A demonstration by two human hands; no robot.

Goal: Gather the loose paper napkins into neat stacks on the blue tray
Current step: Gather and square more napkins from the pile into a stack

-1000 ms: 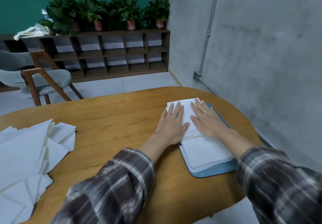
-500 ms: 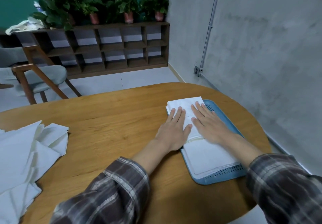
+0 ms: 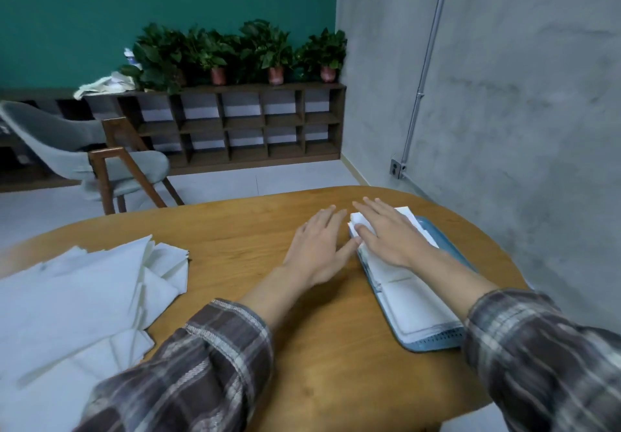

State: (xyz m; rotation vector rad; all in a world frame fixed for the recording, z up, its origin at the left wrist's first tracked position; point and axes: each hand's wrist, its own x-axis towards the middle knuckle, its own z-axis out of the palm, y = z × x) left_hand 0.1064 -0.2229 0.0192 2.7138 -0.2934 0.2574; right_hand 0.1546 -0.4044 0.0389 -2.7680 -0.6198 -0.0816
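Loose napkins [image 3: 77,297] are heaped at the bench's [image 3: 235,230] near left edge, well apart from the blue tray [image 3: 433,346] at its right edge. Farther on, the right hand [image 3: 393,233] presses flat on the tray's far stack [image 3: 358,223]. The left hand [image 3: 317,246] lies flat on the bench beside it, empty. Squaring the stack looks to be the step in hand, and the next move is probably a reach left for more napkins.

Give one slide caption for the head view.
Right hand rests on napkin stack in blue tray; left hand open beside it.
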